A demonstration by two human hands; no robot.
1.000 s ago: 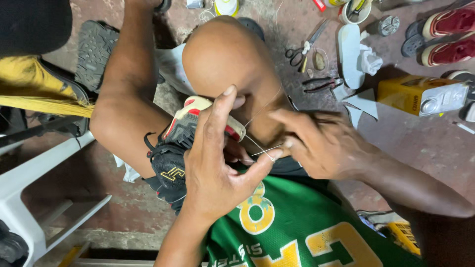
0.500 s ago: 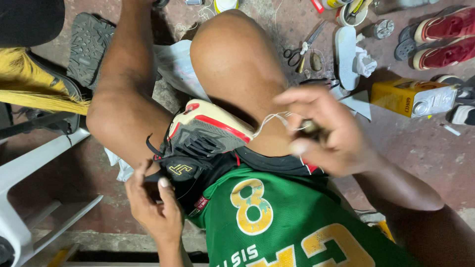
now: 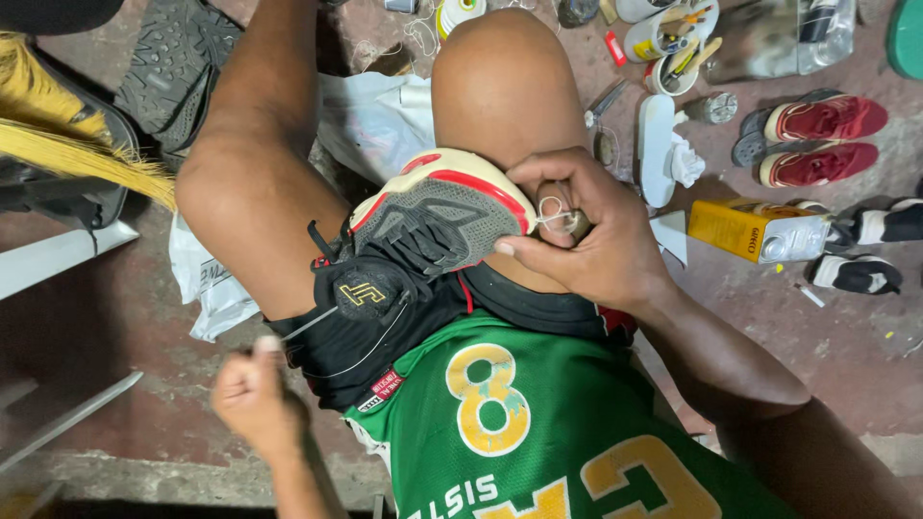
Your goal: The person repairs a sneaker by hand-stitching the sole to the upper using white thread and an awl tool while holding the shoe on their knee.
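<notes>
- Your right hand (image 3: 586, 240) clamps the toe end of the sneaker (image 3: 423, 240), white thread (image 3: 556, 213) looped around its fingers.
- Your left hand (image 3: 255, 394) is clenched into a fist on a thin strand, pulled taut to the near left of the shoe.
- The sneaker rests wedged between your knees, sole rim facing up, just far of your green jersey (image 3: 538, 423).
- Far right on the floor lie red shoes (image 3: 817, 135) and a yellow can (image 3: 755, 231).

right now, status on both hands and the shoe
Left hand fisted, pulling thin thread taut. Right hand pinching white thread at toe of black-and-red sneaker, wedged between knees. Nothing blocking.
</notes>
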